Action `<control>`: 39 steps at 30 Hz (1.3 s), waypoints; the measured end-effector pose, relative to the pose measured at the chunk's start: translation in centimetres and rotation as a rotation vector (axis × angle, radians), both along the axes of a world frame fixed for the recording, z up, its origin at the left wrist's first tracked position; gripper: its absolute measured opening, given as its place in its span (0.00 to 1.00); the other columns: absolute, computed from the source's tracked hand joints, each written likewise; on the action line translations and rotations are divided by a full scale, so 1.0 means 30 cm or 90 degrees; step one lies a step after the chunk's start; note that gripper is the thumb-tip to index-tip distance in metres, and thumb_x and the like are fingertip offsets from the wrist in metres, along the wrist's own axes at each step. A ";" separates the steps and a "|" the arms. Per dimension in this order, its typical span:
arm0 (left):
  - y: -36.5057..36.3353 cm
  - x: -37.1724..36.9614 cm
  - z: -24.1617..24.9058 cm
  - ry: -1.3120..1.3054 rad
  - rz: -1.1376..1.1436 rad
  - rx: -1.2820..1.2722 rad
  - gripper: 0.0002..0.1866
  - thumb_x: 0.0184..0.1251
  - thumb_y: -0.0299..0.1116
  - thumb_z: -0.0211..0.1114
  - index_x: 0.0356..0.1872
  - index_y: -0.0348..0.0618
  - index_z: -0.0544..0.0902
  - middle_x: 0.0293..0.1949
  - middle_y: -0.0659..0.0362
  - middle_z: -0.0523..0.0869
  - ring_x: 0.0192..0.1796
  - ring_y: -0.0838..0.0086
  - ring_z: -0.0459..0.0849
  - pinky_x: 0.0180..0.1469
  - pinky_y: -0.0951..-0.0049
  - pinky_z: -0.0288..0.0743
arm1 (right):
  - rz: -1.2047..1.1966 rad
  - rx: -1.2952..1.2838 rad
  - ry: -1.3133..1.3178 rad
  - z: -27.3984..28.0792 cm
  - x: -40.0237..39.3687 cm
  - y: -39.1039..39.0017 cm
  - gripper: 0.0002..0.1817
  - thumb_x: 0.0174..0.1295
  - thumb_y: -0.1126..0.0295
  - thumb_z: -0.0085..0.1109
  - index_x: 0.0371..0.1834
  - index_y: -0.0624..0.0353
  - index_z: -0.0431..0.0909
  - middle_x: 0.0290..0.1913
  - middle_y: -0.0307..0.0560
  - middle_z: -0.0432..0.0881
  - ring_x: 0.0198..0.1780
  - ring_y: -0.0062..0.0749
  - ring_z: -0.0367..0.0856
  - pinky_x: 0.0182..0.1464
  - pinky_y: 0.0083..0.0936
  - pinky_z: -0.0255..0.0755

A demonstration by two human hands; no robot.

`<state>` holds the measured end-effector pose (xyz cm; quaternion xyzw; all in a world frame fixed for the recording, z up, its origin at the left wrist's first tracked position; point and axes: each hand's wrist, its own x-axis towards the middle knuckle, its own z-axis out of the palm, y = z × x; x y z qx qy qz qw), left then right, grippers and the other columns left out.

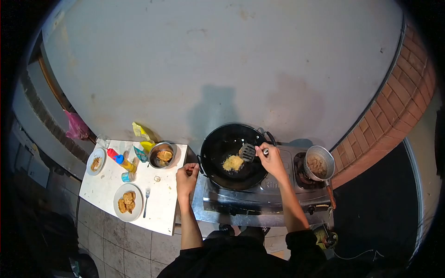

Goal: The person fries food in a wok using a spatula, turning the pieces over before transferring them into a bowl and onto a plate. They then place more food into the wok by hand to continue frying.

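Note:
My right hand (270,160) grips a slotted turner (248,153), its dark head inside the black wok (215,176). Golden fried food (232,162) sits in the bottom of the wok, just left of the turner's head. On the other side, my left hand (186,178) is closed beside the wok's left handle (200,165), fingers curled in. Whether those fingers touch the handle or hold something small, I cannot make out. The wok stands on the left burner of a metal gas stove (241,201).
A pan of pale pieces (317,163) sits on the right burner, its handle pointing forward. The white table (160,204) at left bears a plate of fried pieces (125,187), a fork (146,202), a metal pot (162,155), squeeze bottles (126,164) and another plate (91,167).

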<state>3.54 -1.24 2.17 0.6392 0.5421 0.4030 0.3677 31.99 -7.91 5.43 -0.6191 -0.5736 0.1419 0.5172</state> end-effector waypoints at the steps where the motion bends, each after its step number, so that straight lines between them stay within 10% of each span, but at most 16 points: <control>1: 0.004 -0.005 -0.013 0.000 0.005 -0.001 0.13 0.61 0.34 0.65 0.37 0.31 0.84 0.27 0.53 0.85 0.32 0.73 0.81 0.38 0.73 0.73 | 0.027 -0.018 -0.005 0.010 0.008 0.007 0.13 0.62 0.70 0.57 0.24 0.68 0.73 0.16 0.49 0.75 0.18 0.24 0.70 0.24 0.26 0.62; 11: 0.023 -0.010 -0.074 0.026 -0.028 -0.032 0.12 0.61 0.34 0.66 0.33 0.32 0.82 0.25 0.55 0.84 0.28 0.76 0.80 0.33 0.74 0.74 | 0.255 -0.085 -0.048 -0.084 0.085 0.084 0.07 0.63 0.74 0.54 0.36 0.70 0.74 0.35 0.51 0.81 0.38 0.34 0.80 0.41 0.26 0.72; 19: 0.046 -0.035 -0.087 -0.014 -0.033 -0.049 0.14 0.62 0.36 0.65 0.34 0.31 0.81 0.25 0.57 0.83 0.26 0.78 0.79 0.29 0.77 0.72 | 0.231 -0.130 0.049 -0.120 0.168 -0.007 0.06 0.65 0.76 0.51 0.33 0.68 0.75 0.33 0.43 0.81 0.38 0.21 0.76 0.43 0.20 0.70; 26: 0.029 -0.028 -0.011 -0.007 -0.018 -0.066 0.15 0.61 0.37 0.67 0.34 0.32 0.82 0.26 0.55 0.83 0.30 0.75 0.78 0.36 0.74 0.71 | 0.105 -0.112 0.294 -0.186 0.085 -0.039 0.13 0.66 0.72 0.50 0.25 0.63 0.77 0.22 0.33 0.76 0.20 0.11 0.65 0.22 0.14 0.57; 34: 0.032 -0.024 -0.024 -0.007 -0.016 0.021 0.11 0.63 0.33 0.65 0.33 0.32 0.81 0.19 0.60 0.80 0.21 0.81 0.75 0.25 0.79 0.68 | 0.078 -0.137 0.282 -0.208 0.017 -0.060 0.14 0.68 0.71 0.47 0.24 0.64 0.75 0.24 0.38 0.79 0.17 0.10 0.63 0.19 0.14 0.57; 39: 0.044 -0.024 -0.033 -0.041 -0.024 0.012 0.10 0.62 0.31 0.65 0.34 0.32 0.82 0.26 0.59 0.82 0.32 0.78 0.76 0.38 0.76 0.69 | 0.052 -0.086 0.357 -0.219 0.013 -0.063 0.14 0.69 0.71 0.46 0.25 0.63 0.73 0.27 0.40 0.81 0.17 0.10 0.64 0.18 0.14 0.57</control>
